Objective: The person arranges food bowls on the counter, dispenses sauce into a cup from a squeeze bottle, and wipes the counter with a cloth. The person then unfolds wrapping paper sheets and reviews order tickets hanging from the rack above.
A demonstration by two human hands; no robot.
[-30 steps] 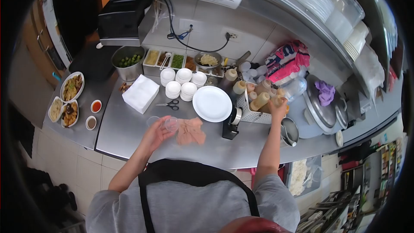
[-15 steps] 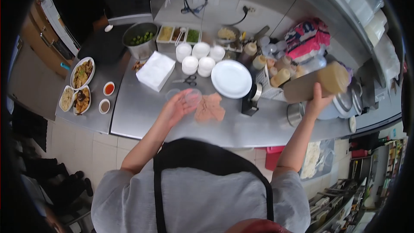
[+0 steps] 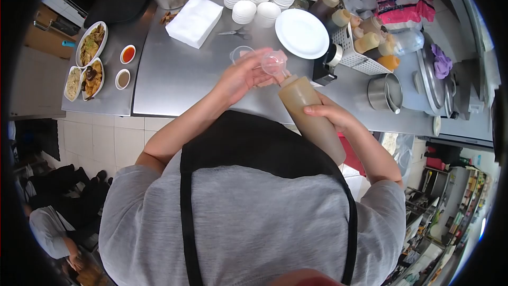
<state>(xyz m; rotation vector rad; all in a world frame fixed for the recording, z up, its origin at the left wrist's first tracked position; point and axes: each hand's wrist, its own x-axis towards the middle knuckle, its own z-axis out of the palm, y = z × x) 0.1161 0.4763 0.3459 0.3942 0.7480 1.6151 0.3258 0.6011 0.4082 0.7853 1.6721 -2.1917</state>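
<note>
Bottle [image 3: 313,124] looks soft, weighty, best clasped mid-body, as right hand [image 3: 338,113] does; left hand [image 3: 244,78] grasps clear cup [image 3: 274,63] at bottle's eleven o'clock.

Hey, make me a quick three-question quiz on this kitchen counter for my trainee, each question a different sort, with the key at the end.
1. True or false: the bottle in the right hand is tilted, its nozzle toward the clear cup in the left hand.

2. Which lies on the counter between the white paper stack and the large white plate?
A) scissors
B) metal pot
C) pink bag

3. How many stacks of small white bowls stand on the counter?

Key: 1. True. 2. A. 3. Five.
</note>
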